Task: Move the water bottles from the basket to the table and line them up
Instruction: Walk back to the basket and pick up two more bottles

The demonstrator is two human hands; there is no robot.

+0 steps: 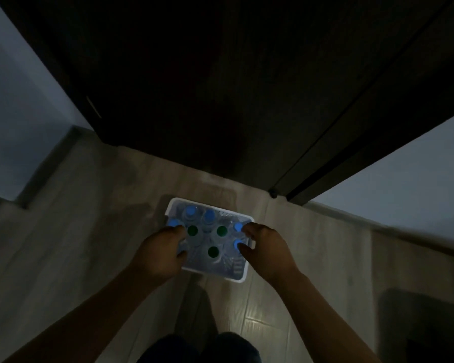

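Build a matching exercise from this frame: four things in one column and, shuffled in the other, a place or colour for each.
Things
1. basket
2. left hand
3. right hand
4. green caps

Place or colour
A. middle of the basket, between the hands
B. white, on the floor
C. at the basket's right side, by two blue caps
D. at the basket's left side

Pairs: 1-B, 2-D, 3-C, 4-A
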